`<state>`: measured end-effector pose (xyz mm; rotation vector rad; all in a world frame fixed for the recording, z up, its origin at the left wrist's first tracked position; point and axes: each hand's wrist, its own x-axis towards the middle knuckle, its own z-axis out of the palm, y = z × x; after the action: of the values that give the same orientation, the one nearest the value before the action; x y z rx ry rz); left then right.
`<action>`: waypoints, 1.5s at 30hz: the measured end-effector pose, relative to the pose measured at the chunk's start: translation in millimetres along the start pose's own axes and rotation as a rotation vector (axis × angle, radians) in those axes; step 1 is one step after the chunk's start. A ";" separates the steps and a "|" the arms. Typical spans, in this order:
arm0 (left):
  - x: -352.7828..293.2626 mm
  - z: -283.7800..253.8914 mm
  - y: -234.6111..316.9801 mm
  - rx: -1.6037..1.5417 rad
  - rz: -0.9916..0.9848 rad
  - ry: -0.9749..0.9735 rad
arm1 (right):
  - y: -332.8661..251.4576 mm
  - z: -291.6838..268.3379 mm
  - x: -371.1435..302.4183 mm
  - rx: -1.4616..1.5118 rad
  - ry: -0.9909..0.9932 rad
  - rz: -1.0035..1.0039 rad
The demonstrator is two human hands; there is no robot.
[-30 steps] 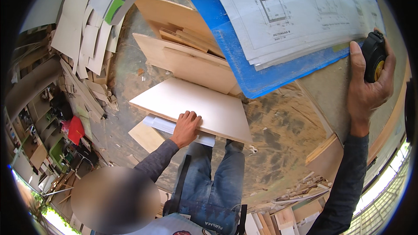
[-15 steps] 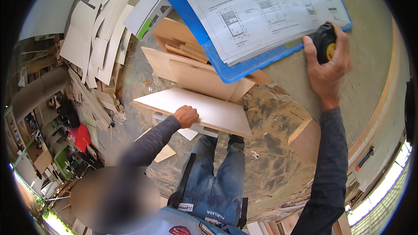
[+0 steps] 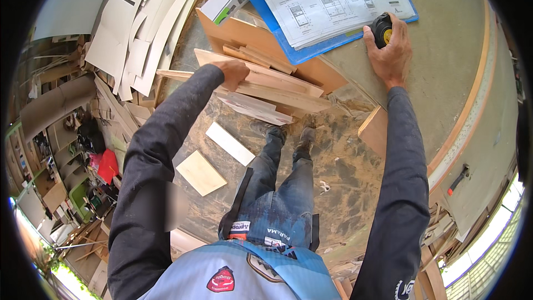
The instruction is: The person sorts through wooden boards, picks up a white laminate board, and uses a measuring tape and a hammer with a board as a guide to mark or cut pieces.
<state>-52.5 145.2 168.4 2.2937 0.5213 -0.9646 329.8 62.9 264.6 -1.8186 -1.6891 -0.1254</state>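
Note:
My left hand (image 3: 233, 73) is closed over the top edge of a wooden board (image 3: 277, 93), in a stack of panels leaning at the edge of the workbench (image 3: 444, 50). Its fingertips are partly hidden behind the edge. A lighter panel (image 3: 255, 109) leans on the near side of that board. On the bench, my right hand (image 3: 390, 58) wraps round a black and yellow tape measure (image 3: 382, 30). The tape measure sits at the lower right corner of a blue folder (image 3: 311, 53) holding printed drawing sheets (image 3: 333, 5).
Two small board offcuts, one white (image 3: 230, 143) and one pale wood (image 3: 201, 173), lie on the sawdust-covered floor. Long thin sheets (image 3: 150, 39) are piled at the left. A hammer (image 3: 458, 179) lies on a surface at the right. A brown panel (image 3: 375, 131) stands beside the bench.
My left hand has moved forward with the board, tipping it more upright toward the stack. The floor offcuts now show fully. My right hand stays on the tape measure; the view has shifted.

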 end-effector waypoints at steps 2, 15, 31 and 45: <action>-7.1 -7.4 -8.0 0.032 -0.039 0.004 | -3.0 0.8 0.4 0.007 -0.005 0.012; -32.7 -31.9 -9.8 0.055 -0.079 0.000 | -5.1 -1.1 0.4 -0.051 -0.017 0.015; 61.1 47.1 -12.6 0.022 -0.010 0.087 | -4.1 -1.7 0.9 0.005 -0.027 0.051; 95.6 135.0 14.4 -0.091 0.042 0.121 | 2.2 0.0 -1.0 0.041 -0.030 0.049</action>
<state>-50.2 58.3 26.9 2.2810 0.5539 -0.7704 331.7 62.1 263.3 -1.8381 -1.6538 -0.0424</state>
